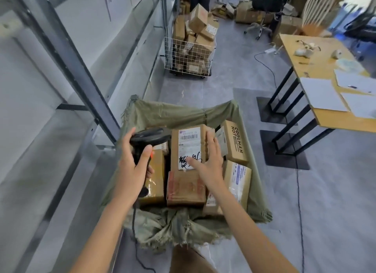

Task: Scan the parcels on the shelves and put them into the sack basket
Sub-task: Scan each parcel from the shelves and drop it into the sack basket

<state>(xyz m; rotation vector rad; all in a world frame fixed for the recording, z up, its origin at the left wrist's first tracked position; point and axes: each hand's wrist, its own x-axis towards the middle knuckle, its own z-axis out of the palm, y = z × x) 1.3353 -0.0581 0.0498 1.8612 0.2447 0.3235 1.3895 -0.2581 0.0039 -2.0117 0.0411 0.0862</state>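
- A brown carton edge [189,258] is being seen nearest the camera, at the bottom of the frame, just in front of the sack basket [179,228].
- Grey shelves [67,55] are being passed on the far left; no parcel is being seen on them.
- The scanner [149,138] is being gripped by the left hand [132,162], fingers curled round the handle, thumb up its side.
- A labelled parcel [188,148] is being set on the other parcels in the basket.
- The right hand [207,162] is being laid on it, fingers straight and spread, thumb on the label; nothing is being clasped.
- Judgement: the parcel is best being pressed flat and level before the hand is lifted, so that sliding is avoided.
- A wire cart [189,55] of cartons and a table [325,118] are being noted further right.
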